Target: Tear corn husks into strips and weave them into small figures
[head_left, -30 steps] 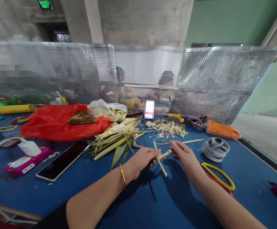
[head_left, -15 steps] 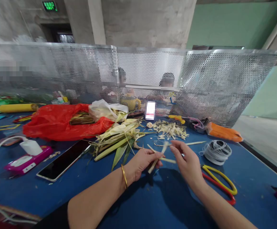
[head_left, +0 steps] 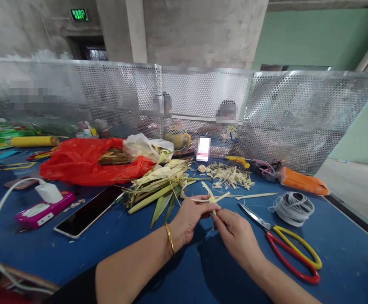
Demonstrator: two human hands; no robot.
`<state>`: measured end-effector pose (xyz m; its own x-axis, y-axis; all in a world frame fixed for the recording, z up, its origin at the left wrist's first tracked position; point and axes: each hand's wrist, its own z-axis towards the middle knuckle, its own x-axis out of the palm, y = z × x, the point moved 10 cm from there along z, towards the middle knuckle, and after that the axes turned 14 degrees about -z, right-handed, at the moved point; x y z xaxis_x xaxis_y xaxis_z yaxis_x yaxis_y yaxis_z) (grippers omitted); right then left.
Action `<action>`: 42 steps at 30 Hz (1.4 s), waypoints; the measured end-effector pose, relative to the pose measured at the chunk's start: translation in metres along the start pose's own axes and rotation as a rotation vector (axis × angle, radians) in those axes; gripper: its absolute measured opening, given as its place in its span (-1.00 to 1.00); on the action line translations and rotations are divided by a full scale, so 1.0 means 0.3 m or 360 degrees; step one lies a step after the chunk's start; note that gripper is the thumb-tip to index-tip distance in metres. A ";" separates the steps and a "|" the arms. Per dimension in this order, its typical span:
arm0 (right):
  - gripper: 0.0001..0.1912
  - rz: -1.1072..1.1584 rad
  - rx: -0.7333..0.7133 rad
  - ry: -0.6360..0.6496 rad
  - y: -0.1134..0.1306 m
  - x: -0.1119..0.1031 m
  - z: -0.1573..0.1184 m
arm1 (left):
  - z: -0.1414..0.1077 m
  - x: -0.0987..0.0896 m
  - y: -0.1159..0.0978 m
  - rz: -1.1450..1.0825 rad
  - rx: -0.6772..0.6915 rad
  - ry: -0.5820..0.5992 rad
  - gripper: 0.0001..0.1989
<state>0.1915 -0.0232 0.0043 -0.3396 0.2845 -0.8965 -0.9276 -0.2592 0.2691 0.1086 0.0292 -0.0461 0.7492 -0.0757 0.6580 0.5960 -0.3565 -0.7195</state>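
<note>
Pale husk strips (head_left: pixel 213 199) cross one another in a small star-like knot between my hands. My left hand (head_left: pixel 194 215), a gold bangle at its wrist, pinches the crossing from the left. Thumb and fingertips of my right hand (head_left: pixel 233 226) close on the strip end that points toward me. Scissors (head_left: pixel 268 228) with one red and one yellow handle lie right of my right hand. Beyond my hands are a heap of cut husk scraps (head_left: pixel 230 175) and one loose pale strip (head_left: pixel 256 196). Left of them is a pile of long husks (head_left: pixel 158 185).
A phone (head_left: pixel 88 213) and a purple power strip (head_left: pixel 46 209) with a white charger lie left. Behind them sits a red plastic bag (head_left: pixel 72 162). A spool of clear cord (head_left: pixel 294 207) and an orange packet (head_left: pixel 302 180) stand right. A perforated metal screen (head_left: pixel 203 93) closes the back.
My right hand has moved in from the right and now grips a strip. The strips, a loose cross before, are now drawn into a knot. The view has shifted slightly.
</note>
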 end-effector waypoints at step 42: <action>-0.63 -0.0113 0.0090 0.0168 -0.042 0.011 0.000 | -0.009 -0.023 0.030 0.0507 -0.0295 0.0080 -0.70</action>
<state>0.2020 -0.0191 -0.0020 -0.2572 0.2007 -0.9453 -0.9570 -0.1884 0.2204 0.1081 0.0242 -0.0563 0.8708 -0.2542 0.4209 0.2691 -0.4702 -0.8406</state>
